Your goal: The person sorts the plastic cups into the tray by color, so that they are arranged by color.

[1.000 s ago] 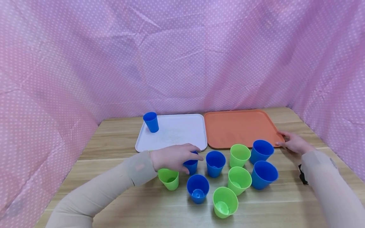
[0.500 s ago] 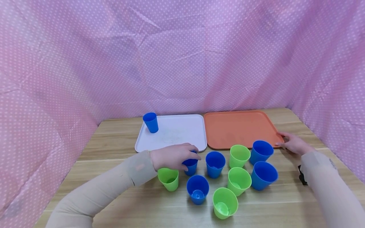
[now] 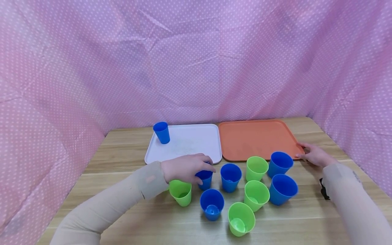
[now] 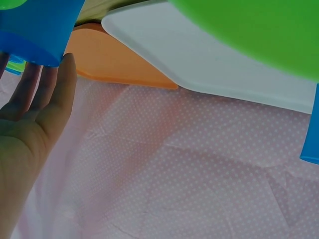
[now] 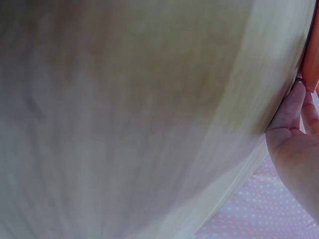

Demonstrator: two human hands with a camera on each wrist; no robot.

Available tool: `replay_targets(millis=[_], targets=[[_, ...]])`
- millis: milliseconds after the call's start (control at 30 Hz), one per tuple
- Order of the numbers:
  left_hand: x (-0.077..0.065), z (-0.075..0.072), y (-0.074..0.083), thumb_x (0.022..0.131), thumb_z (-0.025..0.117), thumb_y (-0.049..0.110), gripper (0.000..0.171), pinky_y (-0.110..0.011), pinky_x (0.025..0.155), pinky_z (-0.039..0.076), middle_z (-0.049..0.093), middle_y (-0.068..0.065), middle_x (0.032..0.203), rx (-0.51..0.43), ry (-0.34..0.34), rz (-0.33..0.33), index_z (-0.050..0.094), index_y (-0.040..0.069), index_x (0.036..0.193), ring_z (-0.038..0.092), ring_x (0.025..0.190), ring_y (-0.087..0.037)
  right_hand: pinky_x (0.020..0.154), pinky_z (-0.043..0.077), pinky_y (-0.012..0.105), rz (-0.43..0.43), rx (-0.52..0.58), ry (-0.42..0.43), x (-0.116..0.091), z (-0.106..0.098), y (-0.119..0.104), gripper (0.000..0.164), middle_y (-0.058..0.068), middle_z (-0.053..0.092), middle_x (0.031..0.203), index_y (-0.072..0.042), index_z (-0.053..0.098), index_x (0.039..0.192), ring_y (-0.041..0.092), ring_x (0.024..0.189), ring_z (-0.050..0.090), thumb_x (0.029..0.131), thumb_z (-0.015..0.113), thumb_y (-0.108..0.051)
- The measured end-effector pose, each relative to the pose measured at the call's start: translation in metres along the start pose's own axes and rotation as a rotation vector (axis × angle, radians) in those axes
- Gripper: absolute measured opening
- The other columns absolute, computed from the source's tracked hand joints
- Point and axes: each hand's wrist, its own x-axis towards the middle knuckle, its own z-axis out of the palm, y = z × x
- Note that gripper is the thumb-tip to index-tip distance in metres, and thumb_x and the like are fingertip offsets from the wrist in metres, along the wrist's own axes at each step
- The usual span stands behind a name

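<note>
My left hand (image 3: 186, 169) grips a blue cup (image 3: 204, 180) from above, fingers on its far side and thumb on the near side. The hand covers part of that cup's rim. In the left wrist view, fingertips lie against the wall of the blue cup (image 4: 40, 30). My right hand (image 3: 316, 154) pinches the near right corner of an orange tray (image 3: 258, 139); the right wrist view has its thumb and fingers at the tray's edge (image 5: 311, 64). A green cup (image 3: 180, 194) stands just below the left wrist, and another blue cup (image 3: 230, 178) is to the right.
A white tray (image 3: 193, 139) adjoins the orange one and carries a blue cup (image 3: 162, 132) near its left end. Several upright green and blue cups cluster before the trays, including a green cup (image 3: 241, 219) nearest me. Dotted pink fabric (image 3: 196, 68) hangs around the wooden table (image 3: 122, 149).
The fingers of my left hand have closed in slightly on the blue cup. My right hand keeps its place at the orange tray's corner. The other cups stand where they were.
</note>
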Motion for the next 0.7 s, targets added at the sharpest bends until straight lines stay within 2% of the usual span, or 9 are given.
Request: replay_targets(millis=[233,333,533,700], targets=[[-0.002,-0.002,-0.004,0.083,0.073,0.025,0.052,-0.031,0.1,0.047,0.052,-0.004,0.134,0.006,0.057,0.015,0.056,0.019,0.132,0.048,0.123,-0.019,0.073,0.038,0.03,0.002,0.003,0.006,0.0,0.001,0.0,0.081,0.043,0.031,0.131,0.013,0.018,0.143,0.04,0.097,0.042,0.092,0.06,-0.033],[-0.004,-0.005,-0.005,0.083,0.073,0.025,0.051,-0.033,0.1,0.047,0.053,-0.005,0.132,0.004,0.101,0.007,0.057,0.018,0.131,0.049,0.123,-0.02,0.073,0.038,0.03,0.001,-0.002,0.011,0.001,0.0,0.001,0.08,0.043,0.032,0.128,0.013,0.018,0.142,0.04,0.096,0.043,0.092,0.06,-0.032],[-0.009,-0.021,-0.012,0.081,0.075,0.024,0.049,-0.035,0.098,0.049,0.057,-0.009,0.125,0.032,0.257,0.025,0.06,0.011,0.126,0.053,0.116,-0.023,0.071,0.038,0.028,-0.001,0.002,0.008,0.001,0.0,0.002,0.081,0.039,0.036,0.125,0.013,0.018,0.143,0.037,0.093,0.045,0.092,0.061,-0.033],[-0.012,-0.034,-0.026,0.081,0.075,0.023,0.048,-0.036,0.099,0.048,0.059,-0.01,0.122,0.034,0.367,-0.019,0.061,0.008,0.124,0.055,0.114,-0.025,0.067,0.04,0.026,-0.007,0.008,0.005,0.002,0.0,0.003,0.081,0.04,0.036,0.123,0.013,0.018,0.143,0.034,0.088,0.047,0.092,0.061,-0.033]])
